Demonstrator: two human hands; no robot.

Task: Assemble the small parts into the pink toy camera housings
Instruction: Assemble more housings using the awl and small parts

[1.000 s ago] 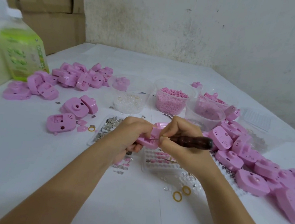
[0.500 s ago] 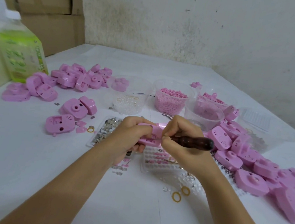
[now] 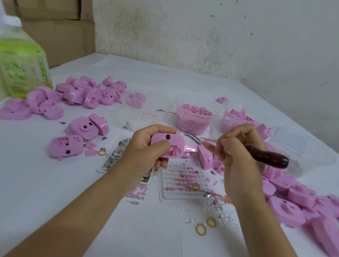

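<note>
Lying nearest on the white table (image 3: 37, 178) are two yellow rubber bands (image 3: 196, 228), then a dimpled parts tray (image 3: 163, 195). Above it the left hand (image 3: 142, 148) grips a pink camera housing (image 3: 168, 146), fingers curled round it; the right hand (image 3: 238, 155) pinches a wooden-handled pick (image 3: 268, 157), tip clear of the housing. A tub of pink pellets (image 3: 193, 122) stands behind.

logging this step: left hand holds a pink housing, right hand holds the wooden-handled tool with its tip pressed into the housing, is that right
Not quite. In the head view the left hand holds the pink housing and the right hand holds the wooden-handled tool, but its tip is clear of the housing, off to its right, not pressed into it.
</note>
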